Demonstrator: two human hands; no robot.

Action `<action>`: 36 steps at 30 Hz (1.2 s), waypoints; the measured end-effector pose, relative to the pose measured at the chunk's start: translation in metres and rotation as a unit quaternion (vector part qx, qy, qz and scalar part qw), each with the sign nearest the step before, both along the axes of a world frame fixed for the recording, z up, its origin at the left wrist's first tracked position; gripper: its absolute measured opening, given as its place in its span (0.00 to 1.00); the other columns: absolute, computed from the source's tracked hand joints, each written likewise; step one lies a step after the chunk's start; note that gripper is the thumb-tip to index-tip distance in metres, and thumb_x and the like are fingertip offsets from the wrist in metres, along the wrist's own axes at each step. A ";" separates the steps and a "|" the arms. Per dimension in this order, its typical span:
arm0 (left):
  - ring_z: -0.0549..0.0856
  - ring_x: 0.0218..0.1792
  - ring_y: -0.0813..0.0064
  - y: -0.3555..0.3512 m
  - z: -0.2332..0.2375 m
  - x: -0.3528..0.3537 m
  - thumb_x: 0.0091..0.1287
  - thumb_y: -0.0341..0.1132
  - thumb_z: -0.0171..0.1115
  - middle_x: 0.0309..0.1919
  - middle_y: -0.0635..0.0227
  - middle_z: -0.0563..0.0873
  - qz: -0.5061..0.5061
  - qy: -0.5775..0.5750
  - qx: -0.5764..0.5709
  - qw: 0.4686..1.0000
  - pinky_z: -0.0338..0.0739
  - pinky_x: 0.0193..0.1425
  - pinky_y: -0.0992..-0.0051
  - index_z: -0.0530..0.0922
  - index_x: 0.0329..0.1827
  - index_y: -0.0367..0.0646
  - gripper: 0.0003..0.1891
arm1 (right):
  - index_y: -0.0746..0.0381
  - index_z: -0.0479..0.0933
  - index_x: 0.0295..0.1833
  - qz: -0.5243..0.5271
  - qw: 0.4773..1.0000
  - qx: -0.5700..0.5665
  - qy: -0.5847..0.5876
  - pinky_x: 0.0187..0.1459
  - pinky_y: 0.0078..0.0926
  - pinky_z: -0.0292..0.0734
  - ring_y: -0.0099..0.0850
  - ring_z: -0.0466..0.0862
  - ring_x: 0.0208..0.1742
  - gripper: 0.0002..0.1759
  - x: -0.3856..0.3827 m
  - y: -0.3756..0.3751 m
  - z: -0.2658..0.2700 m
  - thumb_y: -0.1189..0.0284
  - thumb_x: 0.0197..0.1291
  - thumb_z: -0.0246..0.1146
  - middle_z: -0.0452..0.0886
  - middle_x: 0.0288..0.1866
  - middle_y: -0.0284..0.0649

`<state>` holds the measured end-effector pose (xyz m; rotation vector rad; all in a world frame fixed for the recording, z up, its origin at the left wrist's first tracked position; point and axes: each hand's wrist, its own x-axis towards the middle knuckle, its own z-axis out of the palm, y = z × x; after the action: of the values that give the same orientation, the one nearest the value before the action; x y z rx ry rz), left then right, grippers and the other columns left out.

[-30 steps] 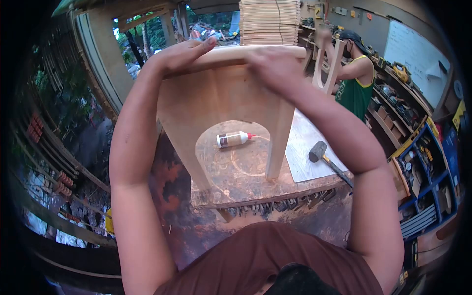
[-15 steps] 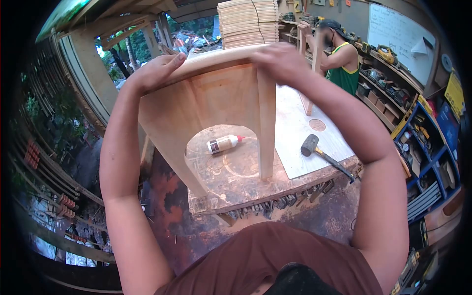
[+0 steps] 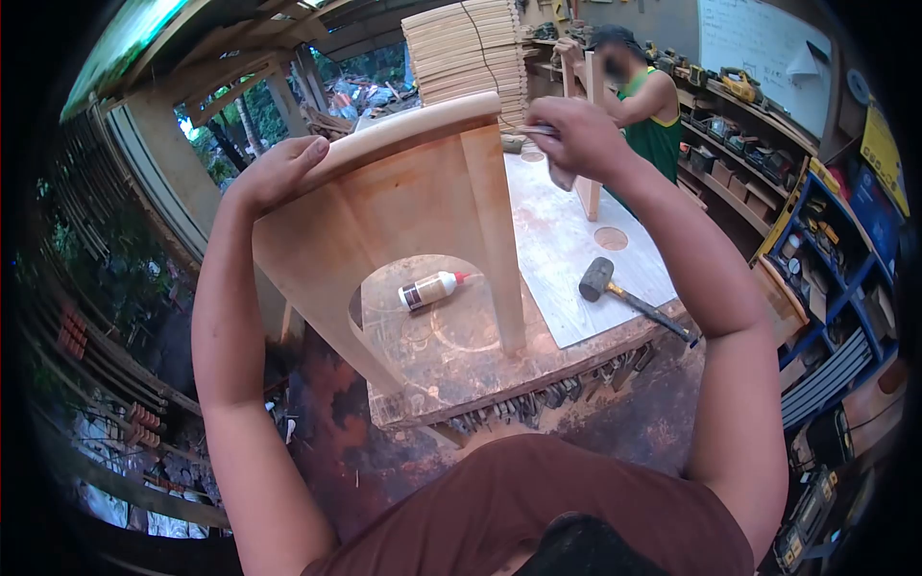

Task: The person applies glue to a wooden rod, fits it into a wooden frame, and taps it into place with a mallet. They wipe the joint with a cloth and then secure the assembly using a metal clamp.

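Note:
A pale wooden stool (image 3: 403,202) with an arched cut-out and a rounded top edge stands upright on the workbench. My left hand (image 3: 280,173) grips the left end of that top edge, the thumb lying along it. Just beyond the right end, my right hand (image 3: 574,139) is raised off the wood with its fingers curled closed. Something thin and brownish shows between those fingers, too small to make out. Through the arch a white glue bottle (image 3: 429,290) with a red tip lies on its side. To the right rests a rubber mallet (image 3: 597,278).
The worn workbench (image 3: 461,370) carries a pale board (image 3: 562,245) with round holes; clamps hang under its front edge. A stack of wooden slats (image 3: 466,58) rises behind. Across the bench a person (image 3: 653,110) handles an upright wooden frame (image 3: 591,125). Tool shelves (image 3: 744,173) line the right.
My right hand has come off the top edge and moved right, apart from the wood. My left hand keeps its place on the stool. The view has shifted slightly.

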<state>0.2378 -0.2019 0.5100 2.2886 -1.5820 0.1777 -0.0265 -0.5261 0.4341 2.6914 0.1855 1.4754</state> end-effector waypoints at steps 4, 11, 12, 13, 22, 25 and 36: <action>0.82 0.53 0.60 0.005 0.001 -0.013 0.77 0.64 0.41 0.49 0.51 0.85 -0.008 -0.022 -0.007 1.000 0.72 0.62 0.65 0.79 0.53 0.35 0.36 | 0.56 0.80 0.36 -0.050 0.998 -0.034 0.013 0.39 0.44 0.79 0.45 0.85 0.37 0.09 0.025 0.038 0.019 0.62 0.60 0.63 0.84 0.32 0.43; 0.79 0.48 0.69 0.010 0.000 -0.017 0.77 0.63 0.43 0.44 0.58 0.85 -0.001 -0.017 -0.001 1.000 0.72 0.60 0.67 0.78 0.53 0.35 0.34 | 0.56 0.81 0.39 -0.144 0.981 -0.077 0.102 0.41 0.44 0.81 0.43 0.87 0.40 0.09 0.043 0.069 0.035 0.63 0.59 0.63 0.86 0.34 0.41; 0.79 0.47 0.70 0.010 -0.001 -0.017 0.77 0.63 0.43 0.42 0.59 0.84 -0.007 -0.020 -0.006 1.000 0.72 0.58 0.68 0.78 0.52 0.35 0.34 | 0.56 0.81 0.39 -0.143 0.981 -0.076 0.104 0.41 0.44 0.81 0.43 0.87 0.40 0.09 0.041 0.068 0.033 0.63 0.59 0.63 0.86 0.34 0.41; 0.79 0.45 0.71 0.009 -0.001 -0.016 0.77 0.63 0.44 0.40 0.60 0.84 -0.014 -0.023 -0.010 1.000 0.73 0.56 0.68 0.77 0.51 0.35 0.34 | 0.56 0.81 0.40 -0.161 0.980 -0.055 0.102 0.42 0.44 0.81 0.43 0.86 0.42 0.09 0.037 0.063 0.031 0.64 0.60 0.63 0.86 0.35 0.41; 0.84 0.46 0.60 0.011 0.001 -0.029 0.68 0.62 0.59 0.42 0.53 0.86 -0.009 -0.043 0.011 0.999 0.75 0.54 0.65 0.81 0.51 0.38 0.31 | 0.65 0.77 0.35 -0.176 0.963 0.194 0.067 0.35 0.42 0.75 0.46 0.82 0.32 0.14 -0.030 -0.073 -0.029 0.66 0.54 0.71 0.81 0.29 0.51; 0.85 0.49 0.57 0.009 0.006 -0.046 0.61 0.62 0.67 0.44 0.53 0.87 0.044 -0.074 0.047 0.995 0.76 0.55 0.63 0.81 0.53 0.39 0.32 | 0.66 0.77 0.31 -0.077 0.954 0.256 0.136 0.32 0.34 0.73 0.31 0.77 0.27 0.16 -0.051 -0.089 -0.096 0.65 0.56 0.72 0.78 0.25 0.43; 0.86 0.47 0.54 0.028 0.006 -0.049 0.46 0.46 0.82 0.42 0.53 0.88 0.037 -0.115 0.047 0.992 0.77 0.53 0.61 0.81 0.51 0.38 0.32 | 0.63 0.78 0.38 0.112 0.714 0.638 0.265 0.34 0.18 0.73 0.17 0.78 0.32 0.08 -0.105 -0.012 -0.327 0.70 0.65 0.68 0.82 0.32 0.31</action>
<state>0.1886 -0.1737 0.5159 2.4775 -1.6468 0.4077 -0.1314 -0.5381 0.1072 4.2694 -0.8652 0.8494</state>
